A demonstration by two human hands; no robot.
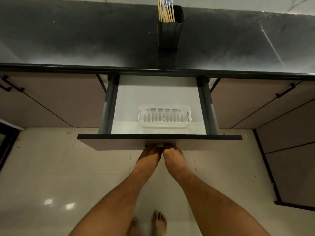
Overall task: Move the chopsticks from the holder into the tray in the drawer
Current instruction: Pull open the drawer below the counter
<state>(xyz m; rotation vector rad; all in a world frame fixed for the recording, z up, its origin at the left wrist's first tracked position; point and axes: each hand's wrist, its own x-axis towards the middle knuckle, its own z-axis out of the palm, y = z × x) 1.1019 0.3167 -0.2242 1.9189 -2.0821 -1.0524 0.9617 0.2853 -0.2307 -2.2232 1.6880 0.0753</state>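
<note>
Both hands, left hand [152, 150] and right hand [171, 150], gripped the open drawer's front panel [119, 143]; the slotted white plastic tray [164, 117] sat empty. Pulling evenly seemed wise.

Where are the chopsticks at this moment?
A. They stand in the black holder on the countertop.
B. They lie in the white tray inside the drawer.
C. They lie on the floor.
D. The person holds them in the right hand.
A: the chopsticks stand upright in the black holder on the countertop, while the white tray in the open drawer holds nothing and both hands, left hand and right hand, are at the drawer front.
</note>
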